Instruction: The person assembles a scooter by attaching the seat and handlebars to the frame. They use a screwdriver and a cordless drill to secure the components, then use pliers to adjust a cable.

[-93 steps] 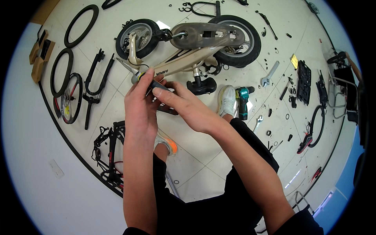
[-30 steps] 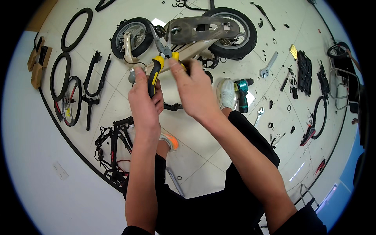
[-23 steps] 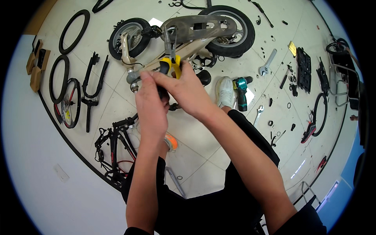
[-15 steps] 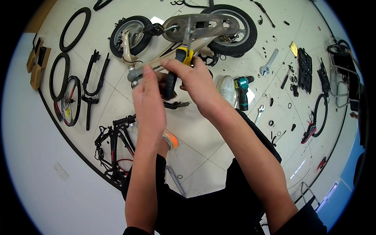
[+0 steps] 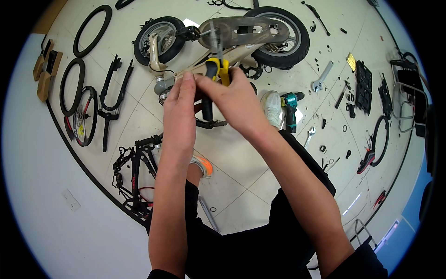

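Note:
Both my hands are raised together in front of a beige bike [image 5: 239, 54] lying on the floor. My right hand [image 5: 241, 100] is closed on a yellow-and-black-handled tool [image 5: 225, 74]. Its narrow metal part points away from me and is blurred, so I cannot tell its exact kind. My left hand [image 5: 180, 109] is upright just left of the handle, thumb up and meeting the right hand's fingertips. Its other fingers are curled out of sight, and what they hold is hidden. Below the hands, a crank arm [image 5: 214, 124] shows.
A black bike frame [image 5: 135, 174] lies to the left, with a fork [image 5: 109, 90] and tires [image 5: 73, 88] beyond. At right are a teal cordless drill [image 5: 290, 111], a large adjustable wrench [image 5: 323, 76], a smaller wrench [image 5: 310, 136], a black tool case [image 5: 364, 86] and scattered small parts.
The tool has swung: its metal end is further left and its black handle end further right. My left hand has moved slightly right, closer to my right hand. The whole view has shifted slightly.

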A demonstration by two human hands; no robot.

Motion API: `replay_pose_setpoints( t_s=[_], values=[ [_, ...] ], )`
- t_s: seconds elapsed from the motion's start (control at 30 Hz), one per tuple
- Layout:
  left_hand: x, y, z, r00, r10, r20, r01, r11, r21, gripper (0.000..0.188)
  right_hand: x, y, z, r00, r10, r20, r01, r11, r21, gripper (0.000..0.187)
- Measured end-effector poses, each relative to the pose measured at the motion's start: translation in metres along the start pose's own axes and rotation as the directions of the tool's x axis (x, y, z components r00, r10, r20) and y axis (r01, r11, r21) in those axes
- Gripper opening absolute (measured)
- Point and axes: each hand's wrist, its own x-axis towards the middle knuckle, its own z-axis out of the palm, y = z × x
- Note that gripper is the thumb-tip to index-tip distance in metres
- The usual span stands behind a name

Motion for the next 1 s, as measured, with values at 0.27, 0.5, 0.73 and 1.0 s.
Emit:
replay_pose_setpoints(
  t_s=[0.27,0.5,0.73,1.0],
  values=[
    [-0.003,0.008,0.002,0.994,-0.106,0.012,0.106,0.99,-0.09,0.04,-0.007,0.0,0.004,0.996,-0.053,-0.065,0.057,0.996,0.061,0.047],
    [-0.004,0.012,-0.002,0.978,-0.176,0.116,0.18,0.983,-0.024,0.038,0.003,-0.003,-0.009,0.996,0.045,-0.075,-0.053,0.993,-0.107,0.051],
    [-0.005,0.006,-0.004,0.974,-0.217,0.065,0.208,0.97,0.125,0.043,-0.008,-0.01,-0.006,0.99,-0.129,0.06,0.142,0.853,-0.503,0.054],
    [-0.002,0.013,-0.01,0.941,-0.296,0.162,0.268,0.948,0.174,0.047,-0.013,-0.026,-0.017,0.984,-0.015,0.179,0.1,0.871,-0.48,0.053]
  ],
)
